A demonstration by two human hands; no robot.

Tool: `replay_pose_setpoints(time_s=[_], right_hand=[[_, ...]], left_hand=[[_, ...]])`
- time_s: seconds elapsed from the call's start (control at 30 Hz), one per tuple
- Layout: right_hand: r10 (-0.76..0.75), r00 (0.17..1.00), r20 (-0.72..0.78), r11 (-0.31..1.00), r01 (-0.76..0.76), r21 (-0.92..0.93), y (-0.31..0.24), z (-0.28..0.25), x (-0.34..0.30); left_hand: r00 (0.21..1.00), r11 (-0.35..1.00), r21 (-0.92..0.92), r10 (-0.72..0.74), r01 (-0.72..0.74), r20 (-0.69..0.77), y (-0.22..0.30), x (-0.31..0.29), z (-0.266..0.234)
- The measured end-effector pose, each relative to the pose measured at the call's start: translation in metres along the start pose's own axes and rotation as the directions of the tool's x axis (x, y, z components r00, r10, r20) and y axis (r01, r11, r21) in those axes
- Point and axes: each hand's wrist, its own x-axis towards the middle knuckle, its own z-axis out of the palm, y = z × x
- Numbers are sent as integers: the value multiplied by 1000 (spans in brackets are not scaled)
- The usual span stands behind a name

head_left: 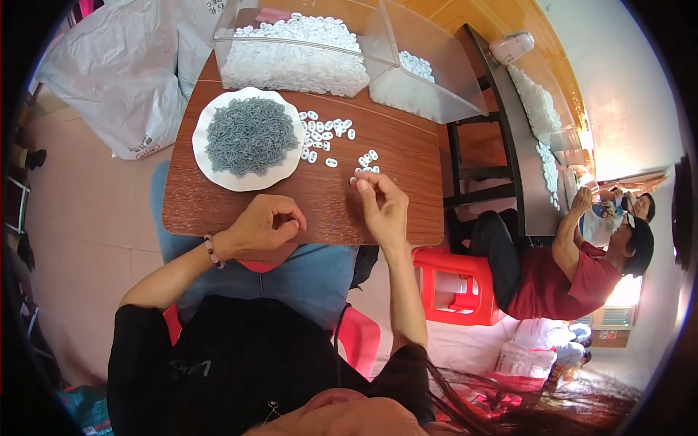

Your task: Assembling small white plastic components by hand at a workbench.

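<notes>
My right hand (385, 211) is over the right part of the brown table, thumb and forefinger pinched on a small white oval two-holed piece (353, 180). Just beyond its fingertips lies a small group of the same white pieces (369, 157). My left hand (265, 224) rests at the near table edge with its fingers curled in; whatever they hold, if anything, is hidden. A white scalloped plate (201, 142) stands beyond the left hand, heaped with small grey screws (251, 136). More loose white ovals (318, 132) are scattered to the right of the plate.
Along the table's far side stand a clear bin (294, 65) full of white pieces and a second clear bin (429, 91). White sacks (120, 73) are at the far left. To the right, a person in a red shirt (574, 283) sits on a red stool (454, 287) at a dark table (512, 123).
</notes>
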Motion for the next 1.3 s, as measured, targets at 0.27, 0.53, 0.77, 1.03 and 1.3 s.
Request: replay_pose_setpoints(time_s=[0.27,0.53,0.77,1.03,1.3], right_hand=[[-406,885,228,769,465,-438,11,15,77],[-311,885,348,784,446,-433,10,39,87],[-338,903,267,753,429,-499,23,47,84],[-242,939,246,786,338,-518,21,63,93],[-219,940,263,769,332,-546,25,60,92]], left_hand=[[993,990,85,117,-114,-30,1,-3,5],[993,989,95,115,-112,-36,-2,-6,4],[991,983,128,132,-128,-27,2,-4,5],[988,976,166,148,-138,-49,2,-3,8],[994,981,174,97,-87,-50,5,0,10]])
